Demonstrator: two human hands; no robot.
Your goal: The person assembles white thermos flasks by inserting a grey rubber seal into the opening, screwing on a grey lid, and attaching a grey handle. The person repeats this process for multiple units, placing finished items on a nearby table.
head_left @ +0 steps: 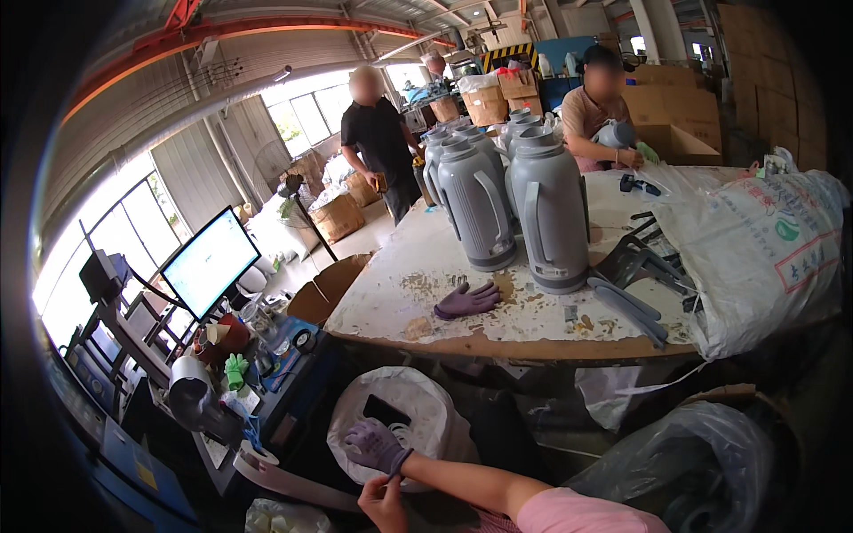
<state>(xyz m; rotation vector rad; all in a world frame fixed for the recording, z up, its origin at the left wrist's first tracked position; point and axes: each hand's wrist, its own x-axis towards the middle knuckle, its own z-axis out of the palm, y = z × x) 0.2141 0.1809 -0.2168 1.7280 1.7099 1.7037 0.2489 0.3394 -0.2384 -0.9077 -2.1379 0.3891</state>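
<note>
My right hand (377,446) wears a purple work glove and reaches in from the right over a white sack. Its fingers look loosely spread and hold nothing I can see. My bare left hand (384,505) pinches the glove's cuff at the right wrist. Beside the gloved fingers, a black phone (386,409) and a coiled white cable (402,433) lie on the white sack (435,400). A second purple glove (467,301) lies flat on the worn white table (382,298).
Several grey vacuum jugs (551,213) stand on the table, with dark plastic handles (626,311) and a large woven bag (764,249) to their right. A monitor (211,262) and cluttered desk are left. One person (378,142) stands beyond; another (595,115) handles a grey part.
</note>
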